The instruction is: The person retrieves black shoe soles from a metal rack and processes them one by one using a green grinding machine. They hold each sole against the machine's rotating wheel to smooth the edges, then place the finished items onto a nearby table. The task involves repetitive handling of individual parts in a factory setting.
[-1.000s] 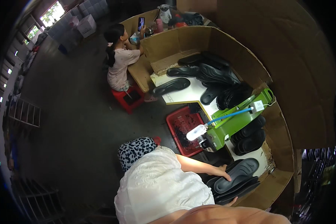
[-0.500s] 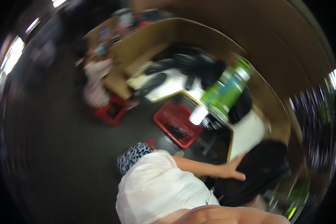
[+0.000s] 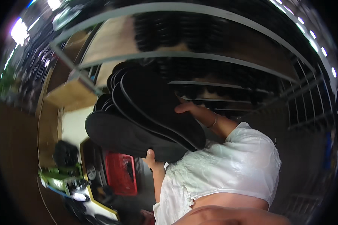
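Loose black insole stack (image 3: 146,101) held two-handed in front of the metal rack (image 3: 169,54).
Left hand (image 3: 151,159) clamped on the stack's lower edge, thumb on the bottom insole; right hand (image 3: 194,111) clamped on the far side, thumb on the top insole. Other fingers hidden on both. Stack is tilted and fanned, overlapping the rack's near shelf edge left of its middle; contact with the rack can't be told. Dark stacked items (image 3: 157,30) sit on the shelf. White table (image 3: 73,125) with green machine (image 3: 56,176) off to the left, red tray (image 3: 120,172) beside the table's inner edge. Step, my read: carry. Next move calls for firm pressure both sides, stack kept level; fanned pieces could slip.
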Motion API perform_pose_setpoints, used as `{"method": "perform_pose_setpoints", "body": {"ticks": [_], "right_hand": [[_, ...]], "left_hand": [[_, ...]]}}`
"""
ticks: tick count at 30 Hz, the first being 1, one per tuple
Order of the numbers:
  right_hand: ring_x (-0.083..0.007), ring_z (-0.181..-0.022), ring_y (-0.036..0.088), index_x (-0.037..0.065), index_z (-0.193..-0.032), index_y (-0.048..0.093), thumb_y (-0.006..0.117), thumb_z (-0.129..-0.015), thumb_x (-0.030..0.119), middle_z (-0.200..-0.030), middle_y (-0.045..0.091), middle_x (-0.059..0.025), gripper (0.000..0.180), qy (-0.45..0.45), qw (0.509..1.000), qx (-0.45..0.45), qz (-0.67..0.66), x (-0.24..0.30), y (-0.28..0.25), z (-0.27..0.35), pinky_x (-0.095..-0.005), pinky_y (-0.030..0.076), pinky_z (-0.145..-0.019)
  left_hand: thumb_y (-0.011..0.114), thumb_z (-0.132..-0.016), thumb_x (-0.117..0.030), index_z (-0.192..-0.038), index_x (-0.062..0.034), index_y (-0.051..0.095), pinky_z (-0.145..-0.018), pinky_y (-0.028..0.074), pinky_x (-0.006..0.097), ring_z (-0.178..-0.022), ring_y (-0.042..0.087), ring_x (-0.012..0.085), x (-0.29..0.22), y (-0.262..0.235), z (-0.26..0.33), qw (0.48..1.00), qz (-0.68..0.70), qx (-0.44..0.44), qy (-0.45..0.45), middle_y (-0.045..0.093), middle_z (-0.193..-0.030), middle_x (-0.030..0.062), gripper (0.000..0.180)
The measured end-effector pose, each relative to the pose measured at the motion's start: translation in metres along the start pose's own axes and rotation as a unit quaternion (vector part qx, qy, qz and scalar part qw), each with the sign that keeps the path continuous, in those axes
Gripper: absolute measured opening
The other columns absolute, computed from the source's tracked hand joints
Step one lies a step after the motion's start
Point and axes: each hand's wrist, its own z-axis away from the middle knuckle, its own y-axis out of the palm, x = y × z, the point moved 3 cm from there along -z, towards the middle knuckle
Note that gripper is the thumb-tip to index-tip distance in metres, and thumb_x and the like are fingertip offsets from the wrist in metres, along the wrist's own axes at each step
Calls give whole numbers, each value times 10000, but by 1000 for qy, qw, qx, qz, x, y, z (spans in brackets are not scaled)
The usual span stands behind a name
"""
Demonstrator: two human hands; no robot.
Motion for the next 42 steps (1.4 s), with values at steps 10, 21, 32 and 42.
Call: {"method": "perform_pose_setpoints", "body": {"ticks": [10,21,32,42], "right_hand": [[-208,-1076,504,26,-1295,351,563,-752,258,-1212,487,-130,628,-197,891,-342,-223,-32,-43,170,-306,394,-926],[-128,-758,604,44,-970,612,559,-799,318,-868,634,-55,327,-295,792,-492,-210,33,-73,226,-240,486,-719],[-150,-920,595,22,-1161,525,483,-881,289,-1057,608,-77,389,-363,868,-336,-49,163,-200,219,-270,472,-839],[-164,-680,625,32,-953,632,571,-786,349,-830,653,-73,363,-76,910,-385,-133,196,-299,171,-279,522,-649]], "left_hand": [[698,-666,-336,-1289,-26,289,-945,324,338,-1100,433,235,52,114,-15,914,-119,314,-229,444,-1196,117,806],[568,-735,-266,-1222,-75,356,-756,495,358,-875,564,239,140,227,-19,859,-67,365,-353,512,-1035,125,564],[518,-795,-384,-1067,-23,535,-839,472,401,-898,596,270,147,386,-51,795,18,319,-516,605,-997,136,452],[513,-780,-399,-1106,-54,535,-897,429,425,-967,571,285,187,424,-129,825,-26,283,-489,596,-1061,120,475]]}}
